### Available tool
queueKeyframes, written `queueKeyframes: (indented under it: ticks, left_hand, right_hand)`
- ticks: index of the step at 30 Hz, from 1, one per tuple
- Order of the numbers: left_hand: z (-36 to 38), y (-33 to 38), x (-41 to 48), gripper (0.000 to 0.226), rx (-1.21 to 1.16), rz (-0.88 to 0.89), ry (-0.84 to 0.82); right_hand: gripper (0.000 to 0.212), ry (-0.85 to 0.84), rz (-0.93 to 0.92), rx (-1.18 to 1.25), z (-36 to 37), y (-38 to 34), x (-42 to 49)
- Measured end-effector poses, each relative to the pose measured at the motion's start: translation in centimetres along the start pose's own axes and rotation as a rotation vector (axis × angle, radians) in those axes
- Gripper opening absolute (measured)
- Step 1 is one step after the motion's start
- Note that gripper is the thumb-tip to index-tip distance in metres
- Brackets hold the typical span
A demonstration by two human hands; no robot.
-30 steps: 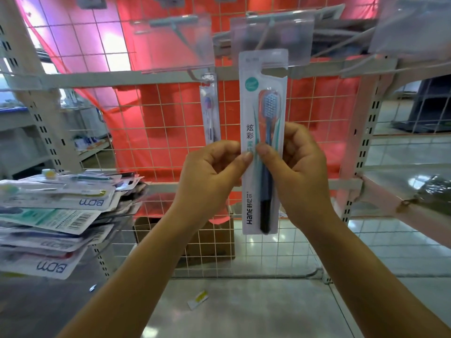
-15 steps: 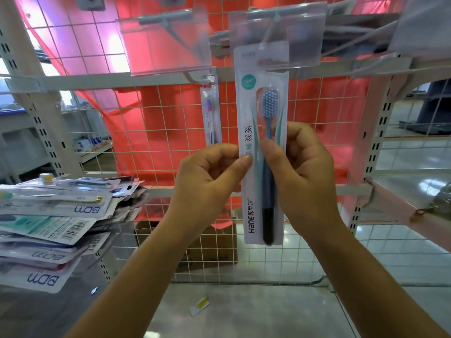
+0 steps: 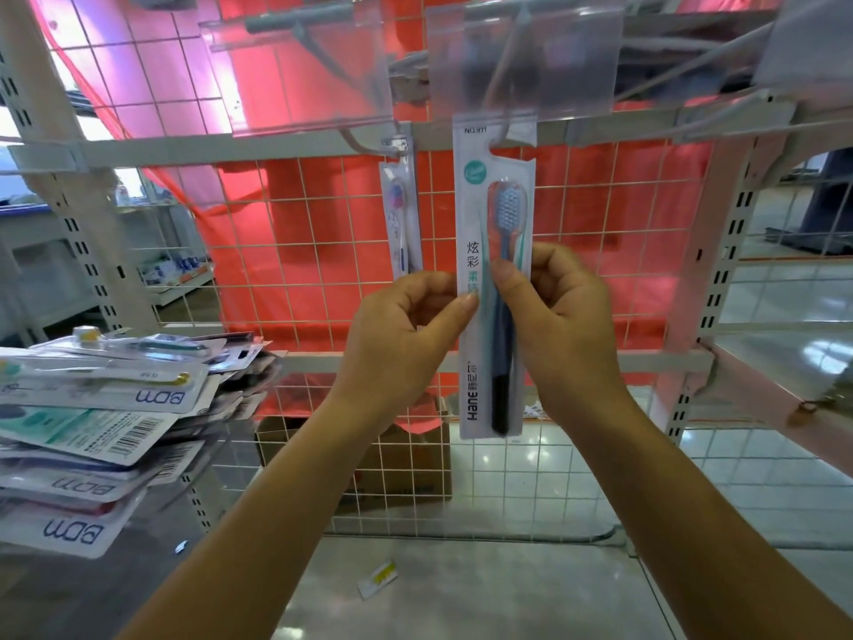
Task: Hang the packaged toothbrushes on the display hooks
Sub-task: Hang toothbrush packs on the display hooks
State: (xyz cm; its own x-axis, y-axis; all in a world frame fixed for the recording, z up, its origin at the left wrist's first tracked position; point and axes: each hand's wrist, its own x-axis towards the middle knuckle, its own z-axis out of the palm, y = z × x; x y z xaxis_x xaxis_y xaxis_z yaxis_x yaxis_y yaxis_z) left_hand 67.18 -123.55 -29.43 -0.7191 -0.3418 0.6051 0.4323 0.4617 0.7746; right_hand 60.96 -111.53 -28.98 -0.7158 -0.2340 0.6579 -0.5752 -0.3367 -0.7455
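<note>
Toothbrush pack (image 3: 493, 214): Hane, NO.911; stack (image 3: 157, 399): BDM.

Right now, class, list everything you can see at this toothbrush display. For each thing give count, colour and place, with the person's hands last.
held toothbrush pack: one, white card with a dark blue brush, centre, its top at a hook
hung toothbrush pack: one, pale with a pink-headed brush, on the hook to the left
pile of toothbrush packs: many, white and teal, left shelf
display hooks: at least two, grey, top rail
clear label holders: three, see-through, above the hooks
wire grid: one, white, behind the packs
red sheet: one, behind the grid
cardboard box: one, brown, low behind the grid
paper scrap: one, white and yellow, floor
left hand: pinches the held pack's left edge
right hand: pinches its right side
</note>
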Motion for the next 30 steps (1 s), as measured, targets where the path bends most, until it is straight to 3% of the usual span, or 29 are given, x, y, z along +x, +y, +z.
queueKeyframes:
  ticks: [5, 12, 30]
  left_hand:
    - [-0.3, -2.0, 0.5, 0.027, 0.256, -0.053, 0.085]
    - [-0.3, -4.2, 0.5, 0.025, 0.44, -0.182, 0.019]
    - [2.7, -2.0, 2.8, 0.022, 0.645, -0.192, -0.119]
  right_hand:
    - [0.011, 0.038, 0.104, -0.073, 0.3, 1.9, 2.8]
    - [0.027, 0.074, 0.174, -0.28, 0.6, 5.2, 7.2]
    - [0.019, -0.033, 0.301, -0.321, 0.3, 7.0, 11.7]
